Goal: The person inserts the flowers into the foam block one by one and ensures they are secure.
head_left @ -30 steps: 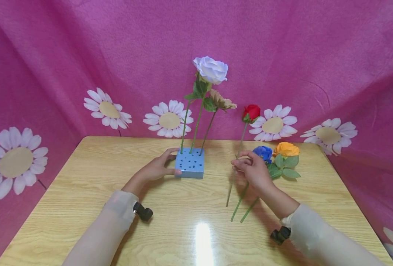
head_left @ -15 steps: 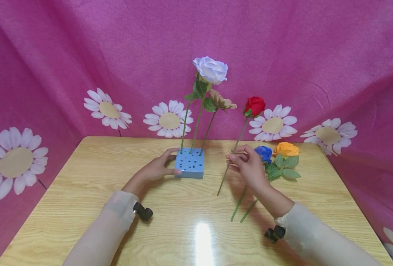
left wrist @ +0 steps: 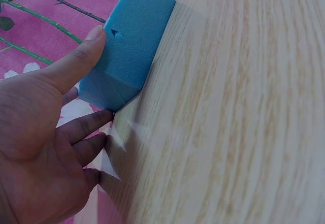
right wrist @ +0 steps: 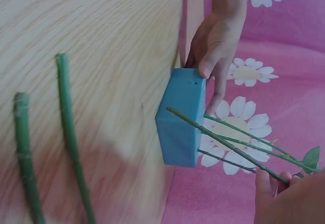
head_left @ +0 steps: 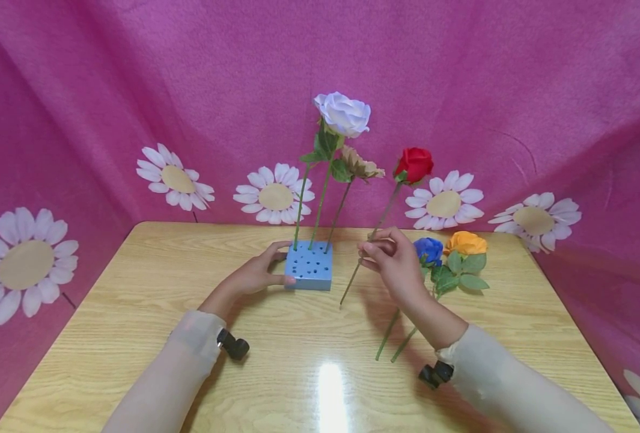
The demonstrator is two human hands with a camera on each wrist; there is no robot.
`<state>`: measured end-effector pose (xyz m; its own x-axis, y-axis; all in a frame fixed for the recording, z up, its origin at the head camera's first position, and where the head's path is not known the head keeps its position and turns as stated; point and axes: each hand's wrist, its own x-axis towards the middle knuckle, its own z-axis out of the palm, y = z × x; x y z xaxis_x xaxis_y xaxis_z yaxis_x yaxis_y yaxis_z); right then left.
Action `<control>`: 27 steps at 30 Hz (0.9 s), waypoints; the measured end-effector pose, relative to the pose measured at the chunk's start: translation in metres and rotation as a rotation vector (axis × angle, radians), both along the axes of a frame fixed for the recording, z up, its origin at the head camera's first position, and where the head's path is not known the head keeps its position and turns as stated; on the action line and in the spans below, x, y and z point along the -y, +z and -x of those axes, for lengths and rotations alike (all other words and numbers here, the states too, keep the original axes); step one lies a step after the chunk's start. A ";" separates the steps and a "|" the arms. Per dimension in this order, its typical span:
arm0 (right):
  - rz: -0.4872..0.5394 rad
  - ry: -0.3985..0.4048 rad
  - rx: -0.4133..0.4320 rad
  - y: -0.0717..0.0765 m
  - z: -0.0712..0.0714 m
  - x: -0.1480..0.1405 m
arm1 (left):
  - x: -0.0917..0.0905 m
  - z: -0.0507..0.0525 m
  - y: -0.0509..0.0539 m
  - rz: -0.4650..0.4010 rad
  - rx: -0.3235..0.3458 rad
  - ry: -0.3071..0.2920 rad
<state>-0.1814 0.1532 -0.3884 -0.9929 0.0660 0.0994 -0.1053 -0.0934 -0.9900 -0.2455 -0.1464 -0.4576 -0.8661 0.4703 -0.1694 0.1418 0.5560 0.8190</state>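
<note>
My left hand (head_left: 250, 276) holds the left side of a blue foam block (head_left: 313, 281) full of holes, thumb at its front corner and fingers behind. From the block's back row rise a white rose (head_left: 344, 113), a tan flower (head_left: 364, 165) and another green stem (head_left: 300, 207). My right hand (head_left: 402, 267) pinches the stem of a red rose (head_left: 414, 165) midway. That rose leans right, with its lower end in the air just right of the block. In the right wrist view the held stem (right wrist: 223, 141) crosses in front of the foam block (right wrist: 179, 132).
A blue rose (head_left: 429, 250) and an orange rose (head_left: 467, 243) lie on the wooden table (head_left: 265, 373) at the right, their stems pointing toward me. A pink cloth (head_left: 233, 90) printed with daisies hangs behind and beside the table.
My right hand has moved left, carrying the red rose; its bloom has risen and its stem end has come up and nearer the block. The left hand and block have stayed still.
</note>
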 end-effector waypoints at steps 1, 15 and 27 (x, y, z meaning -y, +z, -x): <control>0.005 -0.001 -0.005 0.001 0.000 0.002 | 0.000 0.000 0.000 0.001 0.001 0.000; 0.044 0.019 -0.060 0.016 0.005 0.025 | 0.000 0.001 -0.001 -0.010 0.005 -0.007; 0.053 0.019 -0.098 0.023 0.014 0.046 | 0.000 0.000 0.000 -0.026 0.009 -0.006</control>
<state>-0.1951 0.1070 -0.3650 -0.9796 0.0554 0.1934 -0.1996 -0.1478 -0.9687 -0.2454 -0.1465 -0.4579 -0.8616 0.4800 -0.1651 0.1374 0.5337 0.8345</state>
